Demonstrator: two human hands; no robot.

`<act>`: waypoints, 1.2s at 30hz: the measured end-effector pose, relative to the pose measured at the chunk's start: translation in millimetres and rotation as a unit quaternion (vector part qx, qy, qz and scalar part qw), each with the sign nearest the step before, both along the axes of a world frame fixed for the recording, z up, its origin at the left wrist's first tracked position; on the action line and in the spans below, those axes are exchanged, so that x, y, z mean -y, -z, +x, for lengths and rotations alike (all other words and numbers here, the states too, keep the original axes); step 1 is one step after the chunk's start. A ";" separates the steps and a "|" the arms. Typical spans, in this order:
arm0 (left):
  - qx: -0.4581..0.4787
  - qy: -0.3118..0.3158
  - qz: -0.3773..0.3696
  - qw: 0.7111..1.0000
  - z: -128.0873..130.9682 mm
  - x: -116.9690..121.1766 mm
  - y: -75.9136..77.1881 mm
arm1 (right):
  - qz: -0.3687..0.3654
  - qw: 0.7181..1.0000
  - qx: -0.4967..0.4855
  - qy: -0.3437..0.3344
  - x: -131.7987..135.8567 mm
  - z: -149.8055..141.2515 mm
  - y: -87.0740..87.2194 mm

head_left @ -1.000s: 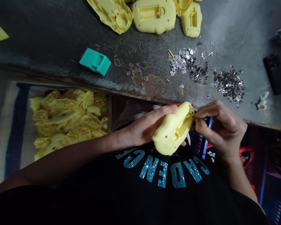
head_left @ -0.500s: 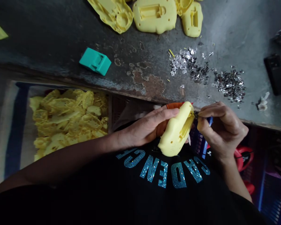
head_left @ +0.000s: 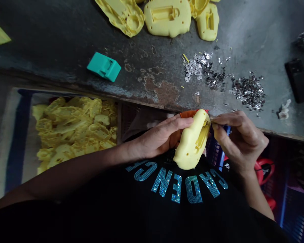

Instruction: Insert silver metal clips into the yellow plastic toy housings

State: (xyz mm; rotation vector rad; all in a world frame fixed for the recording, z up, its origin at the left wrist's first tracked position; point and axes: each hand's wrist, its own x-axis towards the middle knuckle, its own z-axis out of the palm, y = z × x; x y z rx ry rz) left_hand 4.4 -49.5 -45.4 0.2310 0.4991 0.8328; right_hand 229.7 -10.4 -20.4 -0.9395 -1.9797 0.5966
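Note:
In my left hand [head_left: 164, 133] is a yellow plastic shell [head_left: 190, 145], tilted, with its long battery recess facing right. My fingers and thumb wrap its left side; some of them are hidden behind it. My right hand [head_left: 238, 135] is closed in a pinch at the upper end of that recess. Whatever small piece sits between its fingertips is too small to make out. On the bench above lie two piles of small metal pieces, a shiny pile [head_left: 196, 65] and a darker pile [head_left: 249, 91].
More yellow shells [head_left: 167, 28] lie along the far side of the bench [head_left: 73, 33]. A teal block [head_left: 103, 66] stands near the bench edge. Below left, a container holds many yellow parts [head_left: 73, 125]. A black object [head_left: 297, 81] lies at the right. Blue crates [head_left: 296, 212] stand below right.
The yellow shell has turned slightly in my left hand, its lower end shifting a little right. My right fingertips stay at the recess's upper end, with only a small shift.

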 end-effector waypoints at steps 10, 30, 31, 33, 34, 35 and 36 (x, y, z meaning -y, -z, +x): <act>0.015 0.032 0.008 0.999 0.2 -0.7 -2.0 | 0.126 0.983 0.131 -0.010 -5.1 4.3 -2.2; -0.186 -0.018 0.092 0.978 -11.7 9.5 -3.0 | -0.099 0.977 0.125 -0.141 -39.9 -2.9 -27.4; -0.198 -0.015 0.100 0.975 -13.3 10.7 -3.8 | -0.088 0.979 0.123 -0.133 -37.3 -2.7 -24.5; -0.227 0.000 0.115 0.967 -16.7 12.8 -6.7 | -0.067 0.984 0.119 -0.118 -32.0 -1.2 -18.4; -0.243 0.011 0.117 0.963 -18.3 13.7 -8.2 | -0.057 0.985 0.116 -0.111 -29.4 -0.1 -15.8; -0.258 0.022 0.116 0.959 -19.6 14.4 -9.5 | -0.048 0.987 0.113 -0.105 -26.8 1.0 -13.6; -0.274 0.031 0.112 0.955 -20.5 14.9 -10.5 | -0.040 0.988 0.109 -0.100 -24.4 2.1 -11.8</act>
